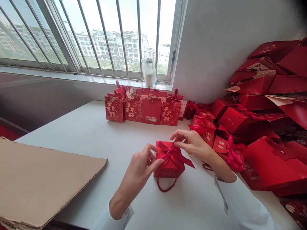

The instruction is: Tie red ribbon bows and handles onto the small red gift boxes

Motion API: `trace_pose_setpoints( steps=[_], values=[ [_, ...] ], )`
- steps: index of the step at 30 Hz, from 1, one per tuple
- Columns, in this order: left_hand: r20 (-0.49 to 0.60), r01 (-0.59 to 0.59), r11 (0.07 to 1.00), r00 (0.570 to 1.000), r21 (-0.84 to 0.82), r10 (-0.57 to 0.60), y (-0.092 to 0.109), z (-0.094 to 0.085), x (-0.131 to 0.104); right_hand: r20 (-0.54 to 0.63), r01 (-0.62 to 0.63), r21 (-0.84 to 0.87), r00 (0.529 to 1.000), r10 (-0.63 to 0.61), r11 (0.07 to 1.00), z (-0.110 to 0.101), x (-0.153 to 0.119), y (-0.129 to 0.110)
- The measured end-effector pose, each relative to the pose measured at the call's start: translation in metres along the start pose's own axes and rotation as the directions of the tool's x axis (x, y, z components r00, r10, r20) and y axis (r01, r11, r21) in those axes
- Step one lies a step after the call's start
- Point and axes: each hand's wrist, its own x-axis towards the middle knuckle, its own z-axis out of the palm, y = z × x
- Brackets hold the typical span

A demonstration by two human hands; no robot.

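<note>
A small red gift box (pixel 168 172) stands on the white table in front of me. On its top a red satin ribbon (pixel 170 152) is tied in a bow, with one tail hanging off the right side. My left hand (pixel 146 161) is at the bow's left, thumb and fingers closed on a loop. At the upper right, my right hand (pixel 188 142) pinches the other loop between thumb and finger. A twisted red cord handle (pixel 167 189) droops from the box's near side onto the table.
Red paper gift bags (pixel 151 110) stand in a row against the wall. Red boxes with bows (pixel 230 150) and larger red boxes (pixel 278 163) pile up on the right. A cardboard sheet (pixel 45 179) covers the left. A plastic-wrapped cup (pixel 149 72) is on the windowsill.
</note>
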Motion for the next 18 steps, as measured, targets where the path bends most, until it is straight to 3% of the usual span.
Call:
trace_pose_setpoints(
  steps=[11, 15, 18],
  values=[
    [0.097, 0.027, 0.954, 0.995, -0.298, 0.002, -0.02, -0.005, 0.018, 0.003, -0.056, 0.12, 0.998, 0.057, 0.991, 0.003, -0.001, 0.003],
    [0.117, 0.009, 0.981, 0.993, -0.194, 0.014, -0.016, -0.016, 0.027, -0.027, -0.056, 0.115, 0.998, 0.059, 0.992, 0.002, -0.002, -0.002],
    [0.002, -0.01, 0.998, 1.0, -0.061, 0.01, -0.002, -0.019, 0.035, -0.01, -0.078, 0.106, 0.997, 0.08, 0.991, -0.001, -0.004, -0.004]
  ],
)
